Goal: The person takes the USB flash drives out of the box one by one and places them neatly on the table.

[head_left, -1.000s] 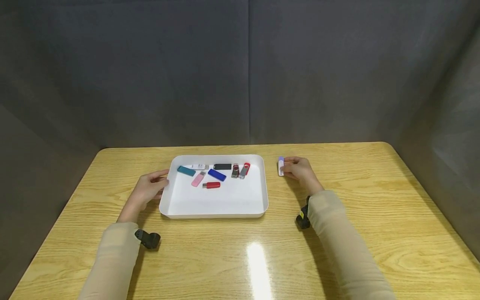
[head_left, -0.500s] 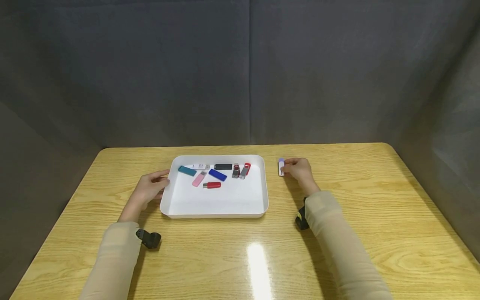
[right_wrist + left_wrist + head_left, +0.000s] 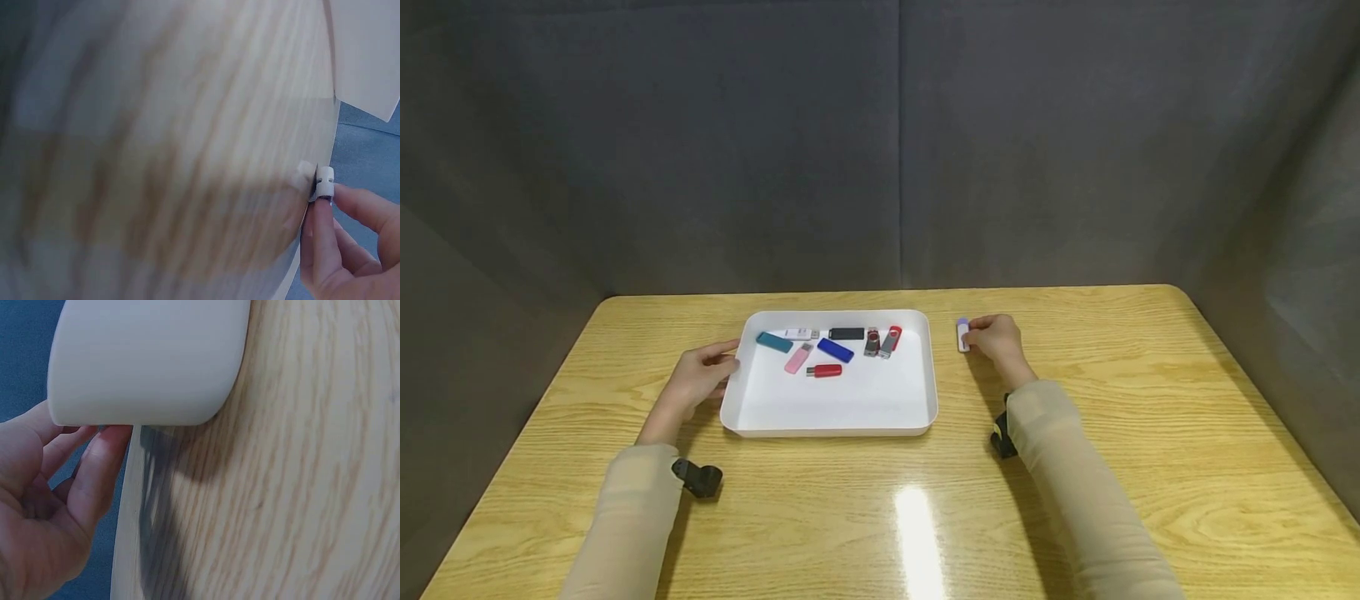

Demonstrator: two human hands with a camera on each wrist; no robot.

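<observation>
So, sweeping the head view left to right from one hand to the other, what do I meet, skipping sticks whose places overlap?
Left hand → teal stick → blue stick → dark-red-and-silver stick → bright-red-and-silver stick → white-and-lilac stick → right hand.

Nine USB sticks [image 3: 835, 350] are counted: eight in one tray [image 3: 835, 408], one outside. Two hands [image 3: 691, 381], two wrist cameras [image 3: 703, 480] and one worktop [image 3: 805, 533] are seen.

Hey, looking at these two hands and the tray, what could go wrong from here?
The white-and-lavender USB stick is small and pinched at the fingertips of the right hand, so it might slip.

The left hand touches the tray, so a push could jolt the loose blue stick inside.
</observation>
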